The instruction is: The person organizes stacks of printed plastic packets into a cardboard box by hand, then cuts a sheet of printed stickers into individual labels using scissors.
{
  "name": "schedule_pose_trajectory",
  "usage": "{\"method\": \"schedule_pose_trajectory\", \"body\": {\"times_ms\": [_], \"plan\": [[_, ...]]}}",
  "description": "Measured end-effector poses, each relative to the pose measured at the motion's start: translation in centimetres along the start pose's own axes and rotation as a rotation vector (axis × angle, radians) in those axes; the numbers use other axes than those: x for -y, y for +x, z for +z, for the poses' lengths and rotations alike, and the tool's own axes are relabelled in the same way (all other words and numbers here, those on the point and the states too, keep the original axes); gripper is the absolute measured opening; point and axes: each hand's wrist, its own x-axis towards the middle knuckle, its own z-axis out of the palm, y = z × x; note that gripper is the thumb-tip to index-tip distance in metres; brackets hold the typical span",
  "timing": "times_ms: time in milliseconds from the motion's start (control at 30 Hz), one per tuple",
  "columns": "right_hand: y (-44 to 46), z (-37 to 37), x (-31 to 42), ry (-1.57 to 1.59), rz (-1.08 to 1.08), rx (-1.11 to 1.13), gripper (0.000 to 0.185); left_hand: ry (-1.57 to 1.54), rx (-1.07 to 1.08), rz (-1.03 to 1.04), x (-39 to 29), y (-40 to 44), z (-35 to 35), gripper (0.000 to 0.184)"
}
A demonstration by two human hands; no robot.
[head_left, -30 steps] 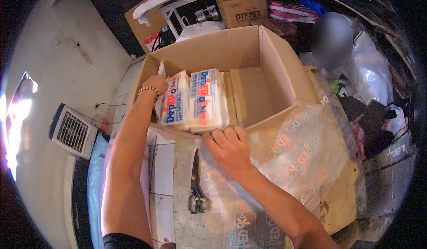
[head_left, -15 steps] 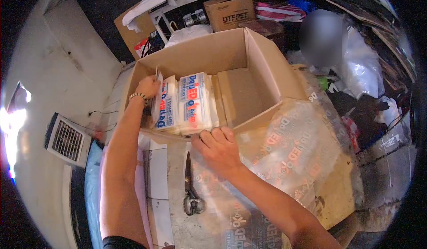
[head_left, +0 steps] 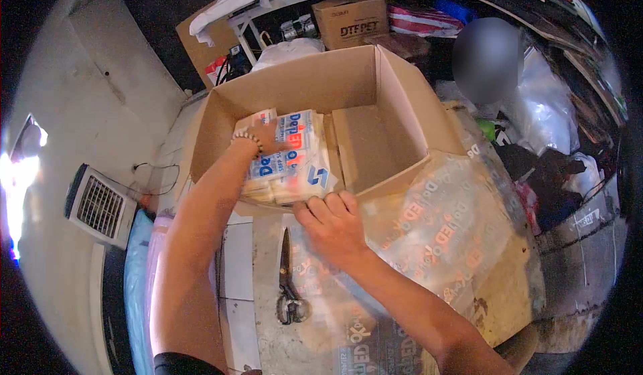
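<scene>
Inside the large open cardboard box, flat plastic packs with blue and red print lie in two stacks at the left. My left hand, a beaded bracelet at its wrist, is over these stacks; motion smears its fingers, and whether it holds anything is unclear. At the box's near rim, my right hand has its fingers curled over the edge beside a pack corner with a blue mark. Black-handled scissors lie below and left of my right hand.
Printed clear plastic sheeting spreads over the work surface right of the scissors. An air cooler stands at the left wall. Behind are a smaller carton and a white-framed table. Clear plastic bags and dark cloth lie at the right, near a blurred round shape.
My left hand has moved right, from the left side of the box onto the packs. A blue-marked pack corner now shows near my right hand, which keeps its place at the rim.
</scene>
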Motion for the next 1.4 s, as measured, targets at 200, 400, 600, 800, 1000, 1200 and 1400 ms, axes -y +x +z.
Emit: {"method": "schedule_pose_trajectory", "body": {"times_ms": [200,400,600,800,1000,1200,1400], "plan": [[-0.1,0.1,-0.1,0.009,-0.004,-0.005,0.015,-0.065,0.22,0.014,1.3,0.1,0.3,0.079],[-0.1,0.1,-0.2,0.014,-0.001,-0.007,0.013,-0.116,0.126,0.144,4.3,1.3,0.6,0.052],[-0.1,0.0,-0.4,0.021,-0.009,-0.009,0.014,-0.407,0.098,-0.106,8.8,2.0,-0.7,0.037],[-0.1,0.2,-0.3,0.017,0.001,-0.015,0.017,-0.653,0.16,-0.273,11.9,-0.9,-2.1,0.034],[-0.1,0.0,-0.2,0.003,0.005,-0.001,0.019,-0.485,-0.071,-0.224,11.9,-3.0,-2.0,0.042],[-0.1,0.2,-0.1,-0.017,0.0,0.003,0.02,-0.347,-0.022,-0.197,11.7,-3.0,-2.4,0.041],[0.1,0.2,0.0,-0.017,-0.002,-0.025,0.02,-0.35,-0.127,-0.137,13.3,-1.2,-0.1,0.025]]}}
